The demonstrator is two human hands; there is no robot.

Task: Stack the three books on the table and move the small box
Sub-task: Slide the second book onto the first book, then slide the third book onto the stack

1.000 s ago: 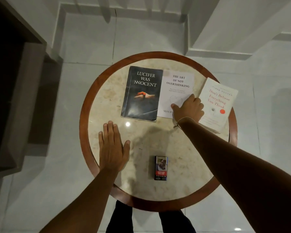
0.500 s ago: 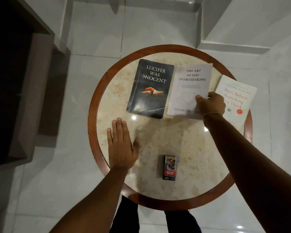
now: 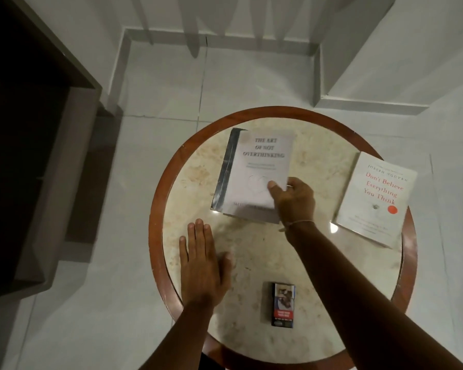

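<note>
The right hand (image 3: 294, 201) pinches the lower right edge of the white book (image 3: 259, 177) lying over the dark book (image 3: 225, 169), while the left hand (image 3: 202, 263) rests flat and open on the round marble table (image 3: 318, 161), the small box (image 3: 283, 304) near its front edge, a third book (image 3: 377, 198) at right, pale floor tiles (image 3: 158, 102) around.

I read "THE ART OF NOT OVERTHINKING" on the grey-white book (image 3: 259, 169), blurred but legible; its smaller lines I can't make out. Right of that book, the white book (image 3: 377, 198) carries "JOSEPH NGUYEN" and, in red, "Don't Believe Everything You Think". Nearer me, the small box (image 3: 283, 304) has print too small to read.
</note>
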